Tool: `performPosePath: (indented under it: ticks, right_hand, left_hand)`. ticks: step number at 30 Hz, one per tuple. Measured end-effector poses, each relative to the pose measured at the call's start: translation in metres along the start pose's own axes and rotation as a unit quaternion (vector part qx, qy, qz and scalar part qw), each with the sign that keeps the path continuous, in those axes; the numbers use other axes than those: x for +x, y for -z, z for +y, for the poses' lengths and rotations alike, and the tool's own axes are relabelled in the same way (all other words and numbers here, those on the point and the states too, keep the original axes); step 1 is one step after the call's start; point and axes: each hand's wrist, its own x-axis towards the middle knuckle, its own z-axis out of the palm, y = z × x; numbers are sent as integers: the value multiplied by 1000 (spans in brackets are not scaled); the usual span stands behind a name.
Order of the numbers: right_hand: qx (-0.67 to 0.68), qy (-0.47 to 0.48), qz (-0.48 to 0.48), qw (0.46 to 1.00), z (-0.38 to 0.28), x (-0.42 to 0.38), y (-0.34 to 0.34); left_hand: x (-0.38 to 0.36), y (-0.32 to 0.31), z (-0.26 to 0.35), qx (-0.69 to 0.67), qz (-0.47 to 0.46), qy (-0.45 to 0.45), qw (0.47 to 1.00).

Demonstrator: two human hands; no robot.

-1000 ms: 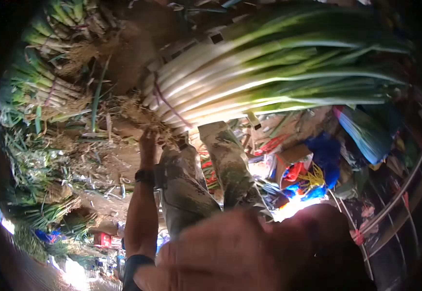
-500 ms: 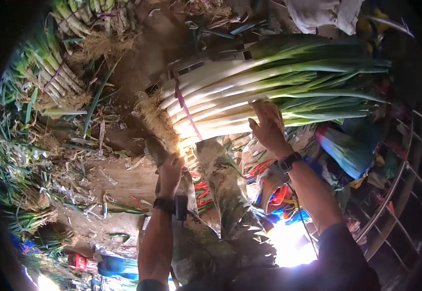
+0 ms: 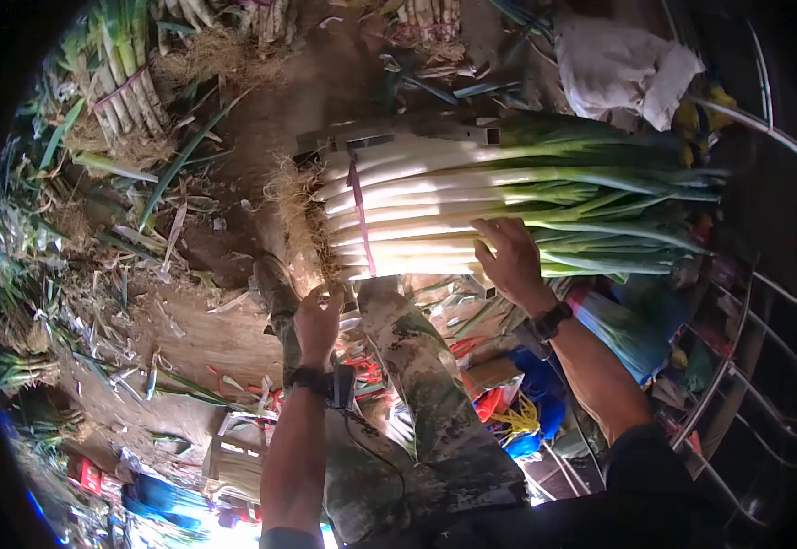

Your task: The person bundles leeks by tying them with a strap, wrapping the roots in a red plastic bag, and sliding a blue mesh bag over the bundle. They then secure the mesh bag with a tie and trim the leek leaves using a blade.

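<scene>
A large bundle of long green onions point(image 3: 435, 215) lies crosswise in front of me, white stalks to the left and green leaves to the right. A purple tie point(image 3: 360, 215) goes round the white part near the roots point(image 3: 296, 215). My right hand point(image 3: 515, 263) lies on the near-side stalks about mid-length, fingers stretched out. At the bundle's near root corner, my left hand point(image 3: 317, 322) is closed with its fingers curled. Whatever it pinches, if anything, I cannot make out. A metal frame point(image 3: 493, 136) shows under the bundle's far edge.
Tied onion bundles point(image 3: 128, 101) lie at the upper left among loose leaves and peelings. A whitish cloth sack point(image 3: 627, 69) sits at the upper right. Metal bars point(image 3: 723, 375) stand on the right. Below the bundle are my camouflage-clad legs point(image 3: 426, 384) and red ties point(image 3: 362, 361).
The view has shifted, so the bundle appears lower and more level. My right hand stays on the stalks, and my left hand stays closed by the root end.
</scene>
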Motion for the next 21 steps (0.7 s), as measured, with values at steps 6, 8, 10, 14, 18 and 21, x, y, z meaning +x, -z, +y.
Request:
performPosePath:
  ticks: [6,8,10,14,18,21]
  right_hand:
    - [131,-134,-80,979,-6,-32,0]
    - [134,-160,-102,973,0,-47,-3]
    - [145,-222,-151,952,1,-55,0]
    - [195,-289,-171,922,18,-73,-19]
    - [168,-260,-155,938,23,-74,-26]
    - [172,-230,-142,947,25,-77,-33]
  left_hand:
    - [1,7,7,15,-21,-5,1000]
    - [4,9,5,35,-39,-36,998]
    - [7,12,12,105,-61,-38,992]
    - [22,10,25,214,-126,6,969]
    - [34,-3,-22,232,-156,-153,948]
    - [40,-1,-34,226,-149,-187,944]
